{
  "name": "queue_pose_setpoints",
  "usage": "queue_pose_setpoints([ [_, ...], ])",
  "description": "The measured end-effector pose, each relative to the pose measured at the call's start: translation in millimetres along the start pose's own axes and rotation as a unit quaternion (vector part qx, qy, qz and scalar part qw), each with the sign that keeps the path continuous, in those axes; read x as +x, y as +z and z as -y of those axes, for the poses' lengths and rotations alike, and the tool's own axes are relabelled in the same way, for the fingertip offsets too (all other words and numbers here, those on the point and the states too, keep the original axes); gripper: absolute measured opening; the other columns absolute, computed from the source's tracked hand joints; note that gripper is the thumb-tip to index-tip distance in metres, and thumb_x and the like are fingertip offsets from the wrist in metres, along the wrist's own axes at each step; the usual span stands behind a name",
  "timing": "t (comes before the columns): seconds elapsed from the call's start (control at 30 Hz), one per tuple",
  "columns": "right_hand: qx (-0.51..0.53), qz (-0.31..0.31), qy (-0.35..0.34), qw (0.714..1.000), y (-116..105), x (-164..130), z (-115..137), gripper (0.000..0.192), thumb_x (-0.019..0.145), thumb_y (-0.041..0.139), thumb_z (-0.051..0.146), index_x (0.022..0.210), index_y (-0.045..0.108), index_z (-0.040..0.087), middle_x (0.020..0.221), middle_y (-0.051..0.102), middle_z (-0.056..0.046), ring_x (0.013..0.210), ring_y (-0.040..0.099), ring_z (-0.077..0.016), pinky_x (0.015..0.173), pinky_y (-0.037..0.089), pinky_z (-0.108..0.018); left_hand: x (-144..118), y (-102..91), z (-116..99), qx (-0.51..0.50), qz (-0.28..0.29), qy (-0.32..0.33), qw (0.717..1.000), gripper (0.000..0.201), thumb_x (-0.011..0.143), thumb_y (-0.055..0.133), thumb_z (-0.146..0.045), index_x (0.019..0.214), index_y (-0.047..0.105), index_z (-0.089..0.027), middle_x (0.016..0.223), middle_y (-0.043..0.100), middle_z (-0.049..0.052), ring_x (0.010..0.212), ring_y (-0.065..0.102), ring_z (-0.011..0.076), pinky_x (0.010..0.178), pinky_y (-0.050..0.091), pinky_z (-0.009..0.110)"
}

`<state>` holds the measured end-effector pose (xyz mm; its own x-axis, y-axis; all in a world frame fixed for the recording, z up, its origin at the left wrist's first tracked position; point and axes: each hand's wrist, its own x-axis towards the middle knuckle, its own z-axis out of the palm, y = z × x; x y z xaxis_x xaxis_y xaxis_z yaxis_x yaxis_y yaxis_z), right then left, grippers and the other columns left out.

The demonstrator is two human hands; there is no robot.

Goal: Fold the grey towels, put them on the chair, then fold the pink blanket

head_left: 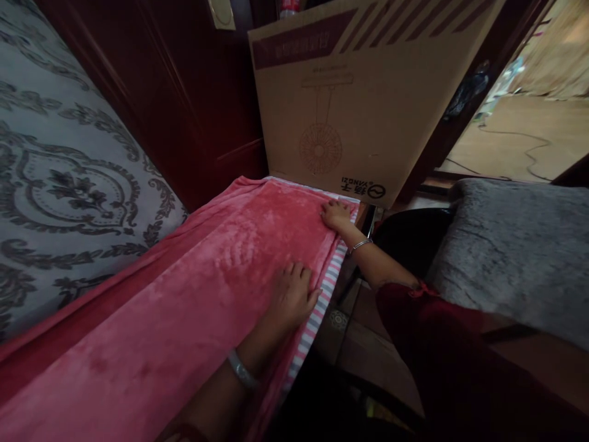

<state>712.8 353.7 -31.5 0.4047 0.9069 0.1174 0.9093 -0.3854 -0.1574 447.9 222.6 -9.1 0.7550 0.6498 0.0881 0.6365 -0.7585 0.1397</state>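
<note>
Pink fleece blanket (193,294) lies over the bed, pressed flat by left hand (289,298) and right hand (335,215), fingers spread, nothing gripped; slippage off the striped edge (322,301) is judged possible.

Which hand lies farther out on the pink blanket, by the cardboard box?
The right hand, reaching to the blanket's far corner under the box; the left hand rests nearer.

Tall cardboard box (363,92) printed with a fan, dark red wooden cabinet (184,92) left of it, grey patterned mattress (69,172) further left, grey cushion (515,252) to its right
</note>
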Motion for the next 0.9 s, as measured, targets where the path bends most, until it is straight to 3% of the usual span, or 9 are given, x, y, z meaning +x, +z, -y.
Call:
queue_pose_setpoints([
  [0.13,-0.001,0.012,-0.010,1.000,7,-8,-8,0.048,0.105,0.031,0.036,0.145,0.052,0.021,0.160,0.038,-0.014,0.144,0.033,-0.0334,0.115,0.025,-0.060,11,3.9,-16,0.028,0.011,-0.040,0.999,0.026,0.096,0.049,-0.026,0.111,0.066,-0.014,0.113,0.064,0.015,0.109,0.058,0.0295,0.096,0.048,0.045],
  [0.4,0.003,0.008,-0.009,1.000,1,-13,-13,0.047,0.104,0.033,0.032,0.146,0.050,0.018,0.159,0.037,-0.016,0.145,0.032,-0.0324,0.116,0.024,-0.056,16,13.3,-18,0.021,0.001,-0.050,0.999,0.026,0.096,0.043,-0.016,0.107,0.067,-0.013,0.110,0.066,0.014,0.107,0.059,0.0256,0.096,0.047,0.040],
  [0.57,0.012,-0.002,-0.021,1.000,-11,-28,10,0.052,0.104,0.033,0.041,0.150,0.047,0.019,0.160,0.035,-0.019,0.148,0.027,-0.0374,0.116,0.022,-0.062,12,-7.7,-8,-0.077,0.005,-0.034,0.996,0.022,0.094,0.054,-0.025,0.106,0.069,-0.016,0.110,0.069,0.010,0.106,0.062,0.0226,0.096,0.050,0.037],
  [0.63,0.021,-0.011,-0.064,0.998,-10,-43,20,0.060,0.104,0.033,0.050,0.156,0.039,0.023,0.165,0.029,-0.015,0.151,0.021,-0.0390,0.117,0.020,-0.062,0,-18.4,3,-0.079,-0.014,-0.035,0.996,0.032,0.095,0.052,-0.027,0.121,0.067,-0.015,0.125,0.066,0.012,0.120,0.058,0.0239,0.107,0.044,0.039],
  [0.7,0.019,0.001,-0.102,0.995,-4,-60,23,0.064,0.102,0.034,0.058,0.158,0.036,0.027,0.166,0.027,-0.012,0.151,0.019,-0.0414,0.117,0.020,-0.064,-23,-22.4,14,-0.031,-0.032,-0.073,0.996,0.049,0.095,0.053,-0.034,0.140,0.056,-0.016,0.149,0.053,0.015,0.141,0.043,0.0311,0.119,0.032,0.049],
  [0.8,0.000,0.021,-0.115,0.993,10,-81,18,0.065,0.102,0.032,0.060,0.157,0.039,0.028,0.165,0.031,-0.010,0.150,0.022,-0.0417,0.118,0.020,-0.063,-65,-11.8,23,0.033,0.002,-0.169,0.985,0.068,0.092,0.057,-0.047,0.154,0.042,-0.024,0.166,0.029,0.013,0.153,0.019,0.0431,0.120,0.019,0.067],
  [0.9,-0.007,0.010,-0.108,0.994,19,-88,11,0.064,0.103,0.030,0.059,0.157,0.040,0.027,0.164,0.033,-0.010,0.149,0.025,-0.0411,0.117,0.020,-0.062,-96,6.8,22,0.042,0.032,-0.201,0.978,0.065,0.095,0.051,-0.049,0.157,0.038,-0.030,0.168,0.025,0.009,0.154,0.014,0.0425,0.119,0.016,0.071],
])
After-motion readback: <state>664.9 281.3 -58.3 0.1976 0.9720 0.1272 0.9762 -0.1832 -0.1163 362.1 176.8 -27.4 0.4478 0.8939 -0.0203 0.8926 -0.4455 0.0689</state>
